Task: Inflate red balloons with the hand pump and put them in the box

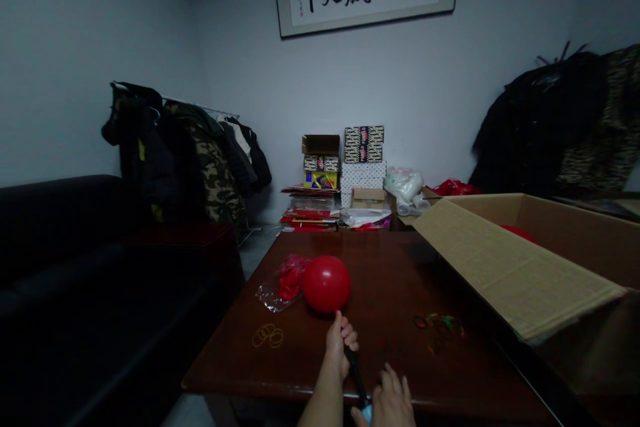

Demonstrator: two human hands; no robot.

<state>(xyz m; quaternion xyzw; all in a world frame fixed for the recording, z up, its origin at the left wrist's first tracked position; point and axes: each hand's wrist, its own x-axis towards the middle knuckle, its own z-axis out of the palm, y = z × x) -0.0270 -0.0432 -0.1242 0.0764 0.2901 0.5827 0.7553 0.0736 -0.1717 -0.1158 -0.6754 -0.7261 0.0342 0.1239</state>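
Note:
My left hand (343,341) is closed around the black tube of a balloon pump (357,373), with the neck of an inflated red balloon (327,283) at its fingertips. The balloon sits just above that hand, over the wooden table. At the bottom edge, my right hand (393,400) has its fingers stretched out and apart, beside the light blue part of the pump; part of its palm is cut off by the frame. A clear plastic bag of uninflated red balloons (290,280) lies left of the inflated one. Thin yellowish rubber bands (268,335) rest nearer the front.
A large open cardboard box (520,267) stands at the right, with something red inside. Colourful small bands (440,328) lie on the table (380,267). Stacked boxes (364,167) are at the back. A dark sofa (65,300) and a clothes rack (195,147) are at left.

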